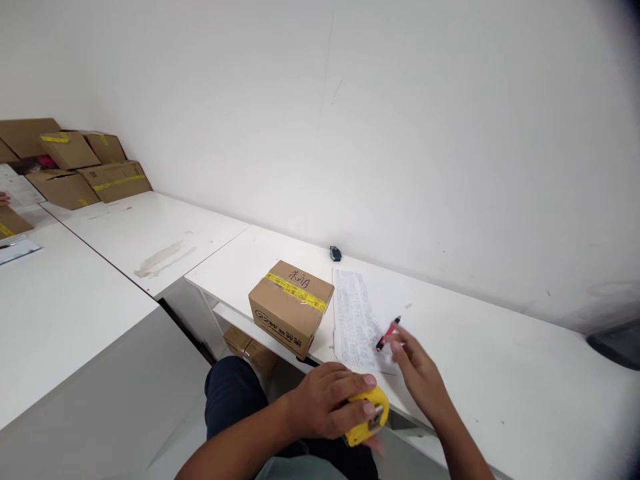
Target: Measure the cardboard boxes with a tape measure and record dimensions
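My left hand [333, 403] grips a yellow tape measure [373, 417] above my lap, at the table's front edge. Out over a written sheet of paper [357, 320], my right hand [415, 360] has its fingertips on a red and black pen [387, 335], slightly blurred. A taped cardboard box [290, 307] with black printing and handwriting on its top stands just left of the paper, near the front edge.
A small dark object [335, 253] lies by the wall. Several cardboard boxes [113, 180] are stacked at the far left, where part of another person's hand [4, 199] shows. More boxes [250, 350] sit beneath the white table [480, 360]. A dark object [617, 343] stands far right.
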`<state>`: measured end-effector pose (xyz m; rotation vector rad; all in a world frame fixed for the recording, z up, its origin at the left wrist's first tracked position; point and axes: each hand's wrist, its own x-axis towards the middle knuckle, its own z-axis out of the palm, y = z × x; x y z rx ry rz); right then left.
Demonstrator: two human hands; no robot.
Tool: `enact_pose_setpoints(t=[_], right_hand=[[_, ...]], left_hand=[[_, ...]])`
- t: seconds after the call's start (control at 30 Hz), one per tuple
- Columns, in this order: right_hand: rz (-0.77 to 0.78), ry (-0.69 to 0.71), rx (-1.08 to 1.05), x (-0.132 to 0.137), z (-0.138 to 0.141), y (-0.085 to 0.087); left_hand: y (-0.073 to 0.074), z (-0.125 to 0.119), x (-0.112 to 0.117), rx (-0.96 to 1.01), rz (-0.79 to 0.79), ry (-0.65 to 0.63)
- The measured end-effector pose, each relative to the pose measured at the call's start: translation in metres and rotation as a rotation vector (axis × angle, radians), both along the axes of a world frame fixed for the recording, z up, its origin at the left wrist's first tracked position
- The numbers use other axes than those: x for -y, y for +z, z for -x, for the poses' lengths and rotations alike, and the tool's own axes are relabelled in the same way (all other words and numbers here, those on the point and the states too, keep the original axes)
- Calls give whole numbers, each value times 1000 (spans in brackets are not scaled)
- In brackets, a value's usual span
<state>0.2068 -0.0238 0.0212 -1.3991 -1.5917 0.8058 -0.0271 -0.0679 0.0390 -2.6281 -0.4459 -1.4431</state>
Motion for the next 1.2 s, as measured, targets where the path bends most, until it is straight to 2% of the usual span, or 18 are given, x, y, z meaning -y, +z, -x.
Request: enact_pose_setpoints(t=[0.07, 0.13, 0.23, 0.3, 0.4, 0.47, 0.53, 0.63, 0.73, 0.8, 0.87, 0.93, 1.0, 1.07, 1.2], right_hand=[[134, 327, -313, 34, 26, 13], [212, 405, -544, 60, 51, 23], [259, 337, -700, 79, 80, 30], [197, 234, -728, 82, 91, 31], [13, 92, -696, 83, 101, 29], [-95, 88, -640, 84, 106, 27], [-145, 108, -577, 82, 107, 25], [-174, 150, -492, 76, 104, 22], [-187, 28, -518, 66, 94, 21], [-173, -106, -592, 57, 85, 21], [-187, -172, -646, 47, 79, 23], [-245, -202, -629, 37, 79, 26], [-309, -200, -514, 30, 86, 31], [-384, -159, -353, 26, 100, 38], [-523, -112, -195, 18, 127, 53]], left_hand=[[20, 8, 3, -54, 39, 61], [34, 16, 5, -146, 79, 123], [45, 32, 13, -189, 234, 242], [51, 45, 22, -130, 480, 294], [57, 61, 36, 4, 962, 202], [58, 64, 41, 126, 1248, 104], [58, 64, 40, 231, 1444, 58], [65, 68, 30, 254, 1603, 9], [91, 87, 13, 262, 1587, 70], [114, 106, -3, 348, 1426, 193], [132, 124, -26, 417, 1230, 334], [139, 137, -53, 392, 1116, 497], [134, 145, -80, 317, 1110, 618], [121, 148, -100, 281, 1136, 690], [93, 147, -112, 407, 1140, 789]])
